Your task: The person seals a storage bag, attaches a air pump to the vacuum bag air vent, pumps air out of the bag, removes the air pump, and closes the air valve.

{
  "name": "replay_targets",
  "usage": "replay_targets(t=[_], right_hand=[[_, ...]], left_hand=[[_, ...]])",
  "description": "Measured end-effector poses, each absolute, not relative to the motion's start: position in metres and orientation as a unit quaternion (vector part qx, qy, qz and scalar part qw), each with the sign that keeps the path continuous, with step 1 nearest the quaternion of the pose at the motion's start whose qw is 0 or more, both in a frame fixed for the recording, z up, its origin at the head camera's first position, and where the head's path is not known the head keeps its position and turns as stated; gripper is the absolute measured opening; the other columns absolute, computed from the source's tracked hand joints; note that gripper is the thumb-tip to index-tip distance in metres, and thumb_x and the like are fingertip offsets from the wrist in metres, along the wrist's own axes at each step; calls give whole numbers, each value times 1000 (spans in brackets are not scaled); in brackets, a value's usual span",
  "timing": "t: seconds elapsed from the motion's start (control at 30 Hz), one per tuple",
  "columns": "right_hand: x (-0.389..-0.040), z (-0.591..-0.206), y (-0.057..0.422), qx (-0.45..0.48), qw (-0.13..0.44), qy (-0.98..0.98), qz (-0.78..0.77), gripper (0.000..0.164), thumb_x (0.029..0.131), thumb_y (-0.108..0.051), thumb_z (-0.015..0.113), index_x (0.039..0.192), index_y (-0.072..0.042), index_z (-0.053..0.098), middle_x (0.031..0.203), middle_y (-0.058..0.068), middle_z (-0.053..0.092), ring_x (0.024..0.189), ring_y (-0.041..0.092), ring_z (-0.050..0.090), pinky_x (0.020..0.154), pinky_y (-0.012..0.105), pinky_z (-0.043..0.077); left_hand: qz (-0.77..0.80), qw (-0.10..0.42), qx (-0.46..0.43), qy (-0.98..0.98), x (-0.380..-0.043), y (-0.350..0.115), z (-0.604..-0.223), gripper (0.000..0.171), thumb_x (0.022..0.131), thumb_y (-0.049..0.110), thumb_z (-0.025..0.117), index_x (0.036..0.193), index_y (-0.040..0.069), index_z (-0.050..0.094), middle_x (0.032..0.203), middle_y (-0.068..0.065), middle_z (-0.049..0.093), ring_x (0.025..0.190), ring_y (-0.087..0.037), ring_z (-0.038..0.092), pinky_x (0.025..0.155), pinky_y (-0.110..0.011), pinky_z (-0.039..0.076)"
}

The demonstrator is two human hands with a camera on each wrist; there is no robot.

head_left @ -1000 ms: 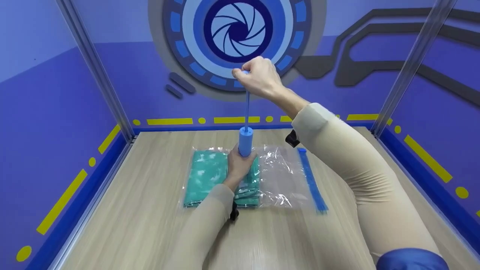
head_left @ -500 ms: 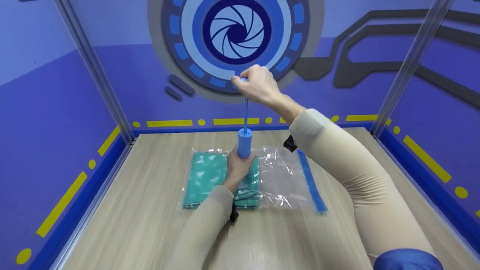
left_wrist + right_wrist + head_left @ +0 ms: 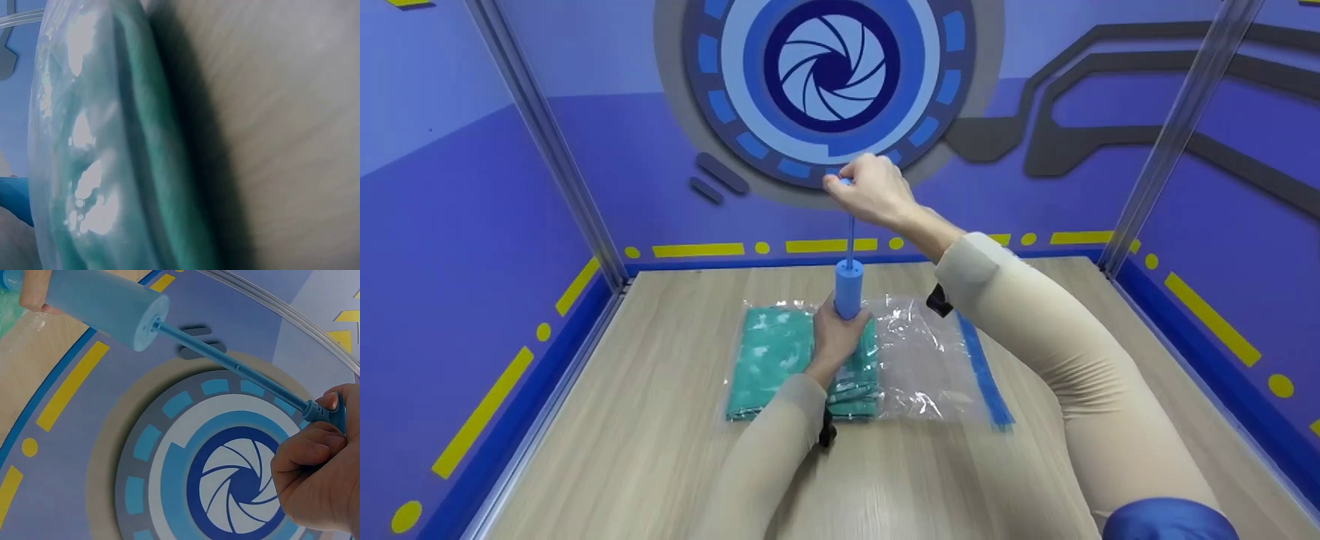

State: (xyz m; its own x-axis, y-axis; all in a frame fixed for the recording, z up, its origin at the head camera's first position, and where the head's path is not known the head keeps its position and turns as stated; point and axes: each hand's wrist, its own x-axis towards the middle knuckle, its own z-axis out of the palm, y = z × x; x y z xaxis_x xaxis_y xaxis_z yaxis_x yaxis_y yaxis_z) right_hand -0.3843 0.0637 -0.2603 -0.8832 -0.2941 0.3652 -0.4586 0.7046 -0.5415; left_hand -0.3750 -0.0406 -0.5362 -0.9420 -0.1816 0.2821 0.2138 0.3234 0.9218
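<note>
A light blue hand pump (image 3: 848,289) stands upright over a clear plastic storage bag (image 3: 922,360) with folded green-and-white cloth (image 3: 771,352) inside. My left hand (image 3: 834,337) grips the lower part of the pump's barrel; the pump's bottom end is hidden behind it. Above, my right hand (image 3: 874,191) holds the pump's handle, with fingers curled round it. In the right wrist view the thin rod (image 3: 230,363) shows drawn out between barrel and handle (image 3: 326,415). The left wrist view shows the bag's puffed, shiny edge close up.
A blue zip strip (image 3: 986,375) runs along the bag's right end. The wooden table (image 3: 645,420) is bounded by printed blue walls (image 3: 607,157) with metal corner posts (image 3: 1162,142). Black wrist cameras (image 3: 938,300) sit under both sleeves.
My right hand has moved down with the handle, and less of the rod shows above the barrel. The left hand keeps its grip, and the bag lies in place.
</note>
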Motion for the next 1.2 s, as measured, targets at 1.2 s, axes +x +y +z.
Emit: replay_targets(t=[1.2], right_hand=[[-395, -340, 63, 198, 38, -932, 300, 59, 109, -43, 64, 57, -23, 43, 54, -9, 32, 51, 8, 27, 49, 26, 21]], left_hand=[[-572, 181, -52, -799, -375, -43, -535, 21, 98, 18, 79, 114, 9, 69, 98, -7, 75, 88, -16, 65, 90, -40, 56]])
